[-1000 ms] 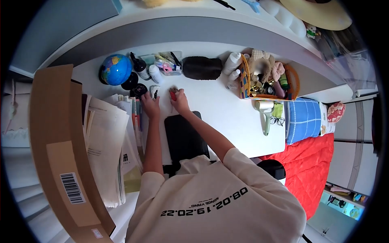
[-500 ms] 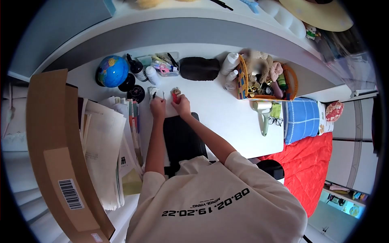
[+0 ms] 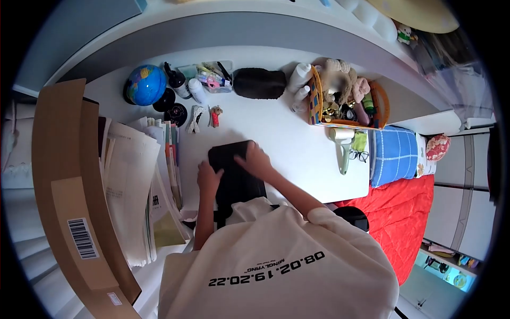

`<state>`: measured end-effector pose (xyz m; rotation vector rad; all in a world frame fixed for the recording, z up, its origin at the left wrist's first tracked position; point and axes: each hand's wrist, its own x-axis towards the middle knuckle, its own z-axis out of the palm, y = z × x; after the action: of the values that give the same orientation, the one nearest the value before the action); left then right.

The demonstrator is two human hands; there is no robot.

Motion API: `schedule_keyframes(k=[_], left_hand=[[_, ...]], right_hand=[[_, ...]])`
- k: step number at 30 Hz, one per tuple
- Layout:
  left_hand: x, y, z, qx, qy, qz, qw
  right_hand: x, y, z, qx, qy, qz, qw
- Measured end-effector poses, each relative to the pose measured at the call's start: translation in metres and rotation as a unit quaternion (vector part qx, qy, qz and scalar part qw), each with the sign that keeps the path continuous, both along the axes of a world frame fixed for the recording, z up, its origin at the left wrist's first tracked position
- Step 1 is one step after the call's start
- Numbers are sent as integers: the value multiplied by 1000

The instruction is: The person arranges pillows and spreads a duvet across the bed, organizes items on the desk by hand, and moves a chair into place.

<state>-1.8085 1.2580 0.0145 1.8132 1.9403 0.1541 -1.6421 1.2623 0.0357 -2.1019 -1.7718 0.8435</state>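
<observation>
A flat black bag-like thing (image 3: 234, 181) lies on the white desk just before my body; its exact kind is unclear. At its upper right corner rests my right hand (image 3: 256, 162), thumb spread away from the fingers over the black surface. My left hand (image 3: 209, 176) is at the left edge, its thumb reaching over the black thing and its fingers apart outside it. Beyond the hands lie a small doll-like figure in red (image 3: 215, 116) and, beside it, a white patterned piece (image 3: 195, 119) whose kind I cannot make out. Neither hand touches these two.
A globe (image 3: 146, 85), bottles (image 3: 196, 91), a pen box (image 3: 211, 77) and a dark pouch (image 3: 259, 83) line the back. An orange-rimmed basket (image 3: 315, 103) stands right, near a green-handled lint roller (image 3: 344, 154) and glasses (image 3: 360, 156). Papers (image 3: 127, 181) and a cardboard box (image 3: 64, 159) stand left.
Both hands have let go of the small figure and the white piece, which now lie on the desk. They have drawn back toward my body onto the black thing. The view has shifted slightly.
</observation>
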Motion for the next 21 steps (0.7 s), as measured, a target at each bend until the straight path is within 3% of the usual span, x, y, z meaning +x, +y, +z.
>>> schedule_keyframes(k=[4, 6, 9, 21], left_hand=[[-8, -35, -7, -134, -25, 4, 991], [-6, -45, -18, -29, -32, -24, 999], [2, -45, -25, 29, -54, -51, 997], [78, 16, -15, 92, -74, -57, 991]], right_hand=[[-1, -75, -1, -86, -75, 42, 993], [1, -89, -18, -90, -31, 0, 995], [5, -92, -26, -66, 4, -15, 998], [71, -35, -39, 31, -72, -140, 987]])
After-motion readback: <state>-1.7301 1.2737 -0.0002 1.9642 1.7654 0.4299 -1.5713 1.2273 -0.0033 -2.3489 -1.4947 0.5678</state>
